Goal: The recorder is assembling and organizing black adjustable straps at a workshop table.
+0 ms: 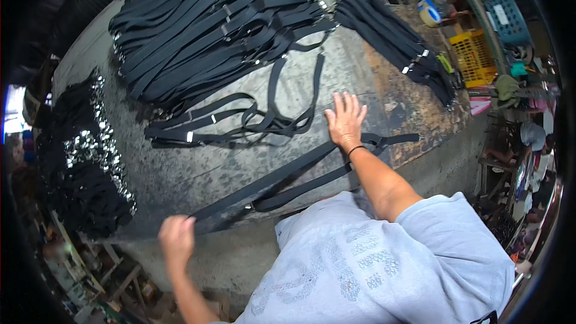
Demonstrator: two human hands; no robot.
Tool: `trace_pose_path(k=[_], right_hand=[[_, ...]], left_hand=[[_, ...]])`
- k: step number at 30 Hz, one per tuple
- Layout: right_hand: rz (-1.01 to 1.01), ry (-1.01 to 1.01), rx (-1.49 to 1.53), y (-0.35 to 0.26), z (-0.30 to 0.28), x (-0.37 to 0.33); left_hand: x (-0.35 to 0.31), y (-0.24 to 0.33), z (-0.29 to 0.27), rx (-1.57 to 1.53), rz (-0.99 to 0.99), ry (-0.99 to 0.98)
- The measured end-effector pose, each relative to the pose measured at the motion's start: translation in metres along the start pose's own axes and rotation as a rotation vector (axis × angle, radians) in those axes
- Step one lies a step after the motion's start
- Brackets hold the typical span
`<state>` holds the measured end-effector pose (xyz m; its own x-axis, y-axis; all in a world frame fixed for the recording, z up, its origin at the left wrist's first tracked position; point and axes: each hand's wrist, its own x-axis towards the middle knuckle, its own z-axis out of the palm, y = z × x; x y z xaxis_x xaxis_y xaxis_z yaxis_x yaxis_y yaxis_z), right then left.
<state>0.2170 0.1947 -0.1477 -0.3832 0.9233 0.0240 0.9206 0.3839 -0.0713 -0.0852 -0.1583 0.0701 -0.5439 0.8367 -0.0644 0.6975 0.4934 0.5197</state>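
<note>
My left hand [177, 237], at the table's near left edge, is closed on one end of a black strap [258, 185]. From there the strap stretches to the right, passing under my right wrist. My right hand [346, 121] lies with its fingers spread on the worn table [210, 174]. A second length of the same black webbing, with a small metal fitting, hangs slack along the near edge. Just beyond, a looped set of black straps [234, 117] with metal slides rests loose on the tabletop.
A big pile of black straps [210, 30] covers the far side, with a smaller bundle [396, 42] to its right. On the left sits a heap of black pieces with shiny metal clips [90, 150]. Tape [428, 13] and a yellow basket [473, 57] are at the far right.
</note>
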Motion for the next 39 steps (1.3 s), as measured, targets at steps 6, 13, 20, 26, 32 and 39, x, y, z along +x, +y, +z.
trace_pose_path(k=[6, 13, 20, 26, 32, 39], right_hand=[[-0.017, -0.015, 0.219, -0.004, 0.002, -0.005], [-0.099, -0.008, 0.738, 0.088, -0.047, 0.010], [-0.158, -0.346, 0.296, 0.207, -0.058, -0.049], [-0.169, -0.310, 0.286, 0.192, -0.068, -0.052], [-0.232, -0.440, 0.505, 0.177, -0.112, -0.034], [-1.044, -0.235, 0.495, 0.078, -0.295, 0.034]], left_hand=[[0.036, -0.017, 0.185, 0.010, 0.007, -0.223], [0.054, -0.018, 0.192, 0.151, 0.113, -0.171], [0.047, -0.009, 0.197, 0.181, 0.046, -0.005], [0.055, 0.023, 0.187, 0.165, 0.115, 0.085], [0.076, 0.122, 0.167, -0.133, 0.401, 0.133], [0.140, 0.251, 0.114, -0.419, 0.773, -0.084]])
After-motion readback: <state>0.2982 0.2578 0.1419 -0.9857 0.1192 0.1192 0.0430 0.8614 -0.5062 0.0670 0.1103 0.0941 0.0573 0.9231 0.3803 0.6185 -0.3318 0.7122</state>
